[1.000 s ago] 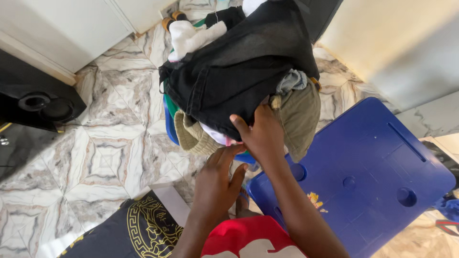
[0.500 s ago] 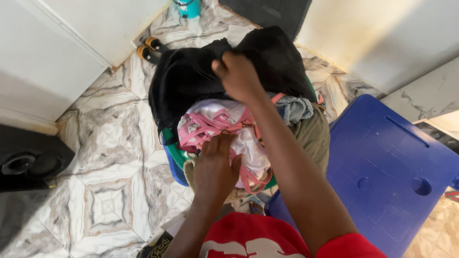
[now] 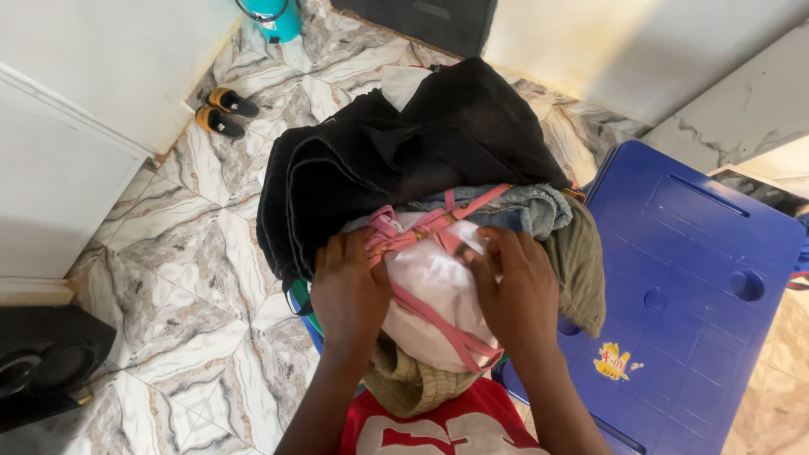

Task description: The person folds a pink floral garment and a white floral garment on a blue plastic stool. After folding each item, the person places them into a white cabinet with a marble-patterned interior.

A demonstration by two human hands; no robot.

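Atop the heaped laundry basket: both hands had come together on the white garment with pink straps.

Half a second earlier the right hand (image 3: 516,291) had been lifting the black garment (image 3: 404,152) off the pile while the left hand (image 3: 350,291) reached in alone; by this moment the black garment lay folded back over the far side of the heap, and the white garment with pink straps (image 3: 430,286) sat uncovered at the near side. Each hand pressed a flank of it, fingers curled onto the cloth and the straps; whether the cloth was pinched or only steadied could not be told. Blue denim (image 3: 527,209) and an olive garment (image 3: 581,261) lay just beside it at the right edge of the heap, next to the blue plastic lid (image 3: 699,278). With its cover gone, the white piece appeared free to be handled.
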